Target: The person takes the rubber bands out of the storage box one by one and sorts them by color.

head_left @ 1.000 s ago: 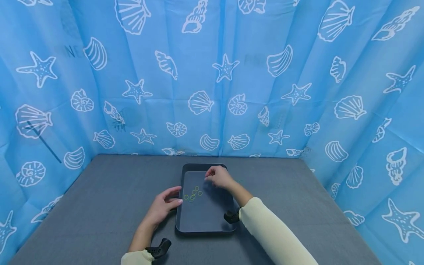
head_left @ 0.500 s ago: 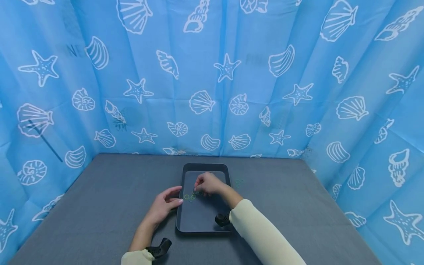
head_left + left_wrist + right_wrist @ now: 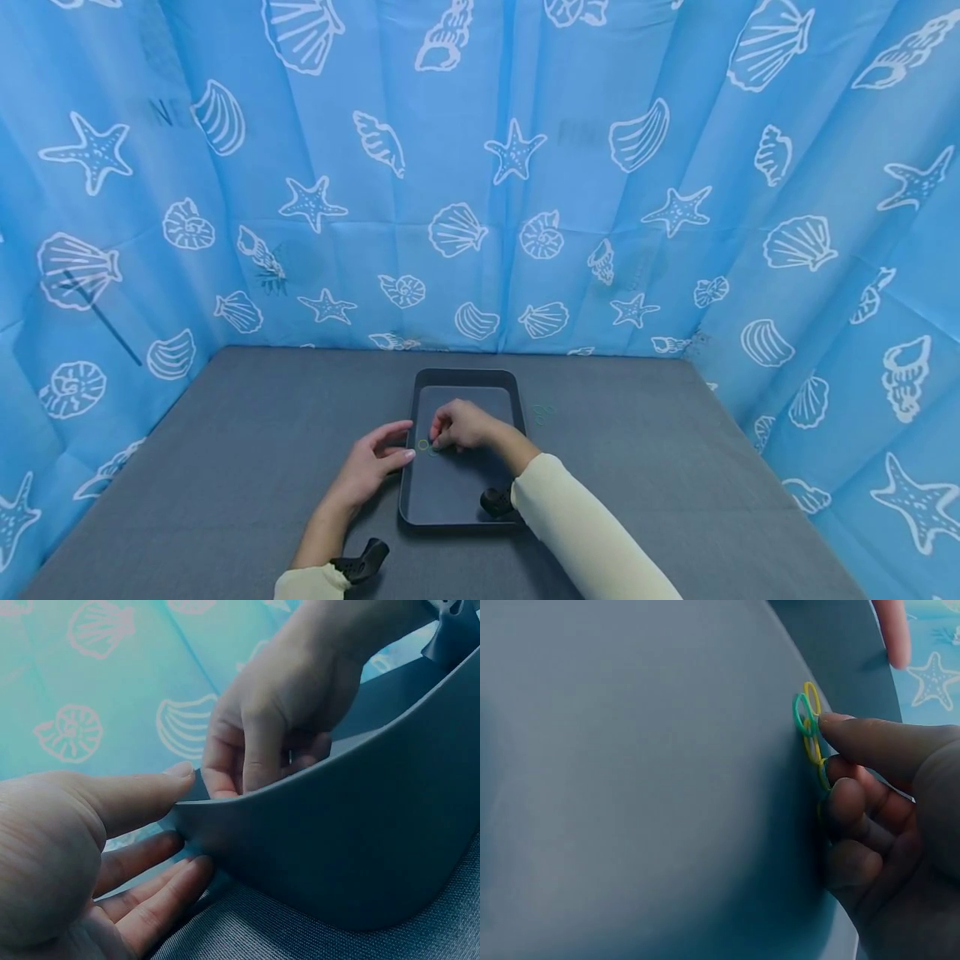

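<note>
The tray (image 3: 457, 500) is resting on the table (image 3: 225, 467), and the curtain (image 3: 480, 179) is hanging behind the table's far edge. The left hand (image 3: 366, 467) is touching the tray's left wall. The right hand (image 3: 465, 425) is reaching into the tray, with several rings (image 3: 804, 720) lying by its fingertips near that wall. Other rings (image 3: 542, 413), seemingly overlapping, are lying just right of the tray.

Looks like a curtained-off booth, with blue seashell-print curtain (image 3: 337, 133) beyond and either side of the right hand (image 3: 462, 426), grey bench (image 3: 637, 483) beneath.
</note>
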`<state>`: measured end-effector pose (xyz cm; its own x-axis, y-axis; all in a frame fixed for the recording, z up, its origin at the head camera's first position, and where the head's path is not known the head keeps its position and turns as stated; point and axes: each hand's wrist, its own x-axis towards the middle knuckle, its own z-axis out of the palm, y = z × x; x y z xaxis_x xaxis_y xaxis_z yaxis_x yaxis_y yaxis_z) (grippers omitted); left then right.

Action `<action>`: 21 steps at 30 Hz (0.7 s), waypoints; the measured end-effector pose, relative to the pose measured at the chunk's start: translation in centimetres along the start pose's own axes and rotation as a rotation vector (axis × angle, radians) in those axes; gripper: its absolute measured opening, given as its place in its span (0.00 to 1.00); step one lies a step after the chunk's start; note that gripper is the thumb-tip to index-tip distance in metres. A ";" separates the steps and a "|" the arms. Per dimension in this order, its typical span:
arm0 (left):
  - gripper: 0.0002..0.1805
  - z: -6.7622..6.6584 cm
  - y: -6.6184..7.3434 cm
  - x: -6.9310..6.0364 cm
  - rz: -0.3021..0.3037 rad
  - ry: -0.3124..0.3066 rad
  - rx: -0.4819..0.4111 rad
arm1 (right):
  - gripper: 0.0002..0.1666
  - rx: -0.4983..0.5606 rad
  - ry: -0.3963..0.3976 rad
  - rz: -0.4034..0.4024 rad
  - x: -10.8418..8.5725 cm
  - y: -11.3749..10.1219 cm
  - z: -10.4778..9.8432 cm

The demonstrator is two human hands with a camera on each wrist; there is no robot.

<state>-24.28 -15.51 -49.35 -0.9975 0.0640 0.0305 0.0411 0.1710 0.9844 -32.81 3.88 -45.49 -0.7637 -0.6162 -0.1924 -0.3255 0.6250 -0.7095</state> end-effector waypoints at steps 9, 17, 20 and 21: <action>0.25 0.0 0.1 0.0 0.004 0.007 0.025 | 0.04 -0.095 0.000 0.007 0.1 -0.2 0.4; 0.24 -0.1 -0.1 0.1 -0.010 0.010 0.036 | 0.03 -0.131 0.005 0.030 -0.1 -0.4 0.5; 0.24 -0.1 -0.2 0.1 -0.005 0.013 0.041 | 0.03 -0.142 0.003 0.029 -0.2 -0.5 0.5; 0.24 -0.1 -0.2 0.1 -0.010 0.016 0.036 | 0.03 -0.141 0.002 0.028 -0.2 -0.5 0.5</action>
<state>-24.36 -15.64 -49.51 -0.9986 0.0466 0.0239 0.0331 0.2070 0.9778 -32.22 3.46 -45.38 -0.7747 -0.5967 -0.2093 -0.3792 0.7032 -0.6014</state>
